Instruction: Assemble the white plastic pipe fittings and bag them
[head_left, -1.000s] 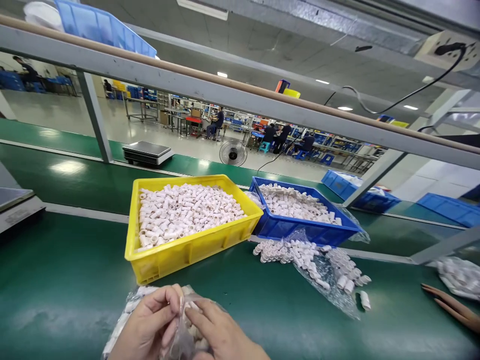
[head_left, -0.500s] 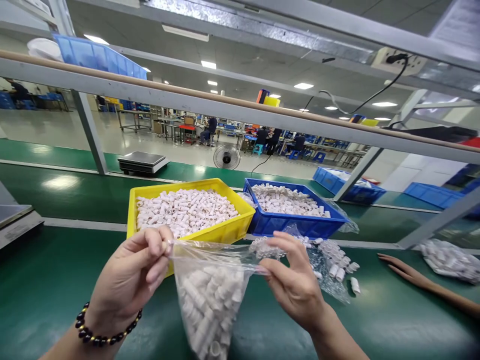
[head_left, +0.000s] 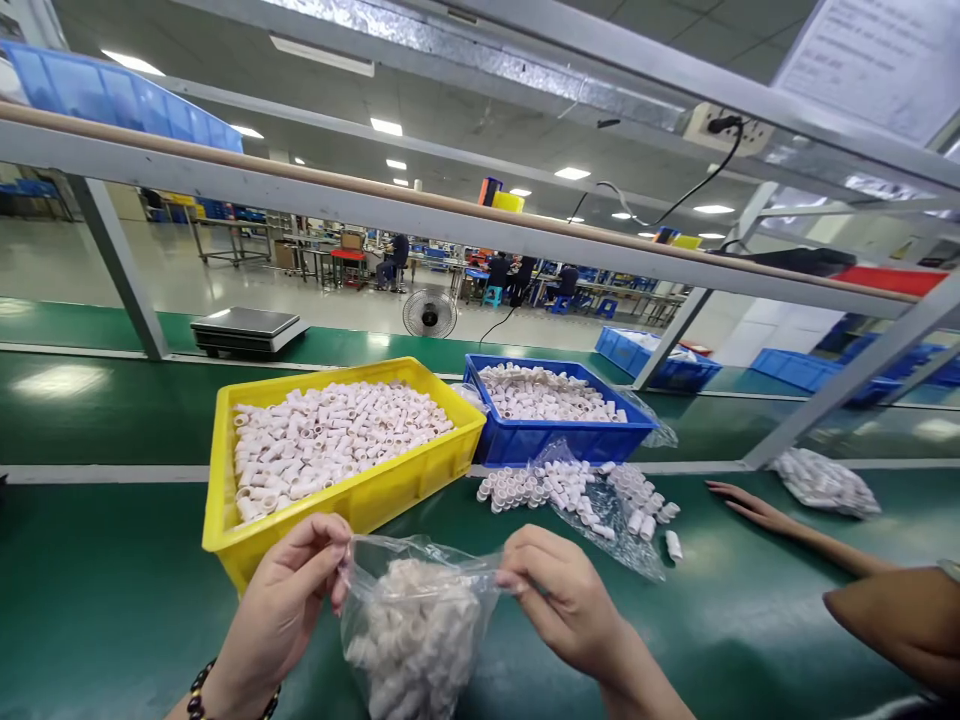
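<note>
A clear plastic bag (head_left: 416,630) full of short white tube pieces hangs between my hands at the lower middle of the view. My left hand (head_left: 296,580) pinches the bag's upper left corner. At the opposite upper corner, the fingers of my right hand (head_left: 559,600) are closed on the plastic. The bag's bottom runs out of view. Just behind stands a yellow bin (head_left: 345,500) heaped with the same white pieces. A blue bin (head_left: 562,440), also filled with them, is to its right.
Loose white pieces (head_left: 517,488) and a flat clear bag (head_left: 626,550) lie on the green table before the blue bin. Another person's hand (head_left: 757,510) rests at right, near a filled bag (head_left: 825,485). A scale (head_left: 247,330) stands behind; a shelf rail (head_left: 420,225) crosses above.
My hands and the bag have moved lower in view, and my right fingers have closed in. The surroundings have shifted left, and more of the other person's arms shows at right.
</note>
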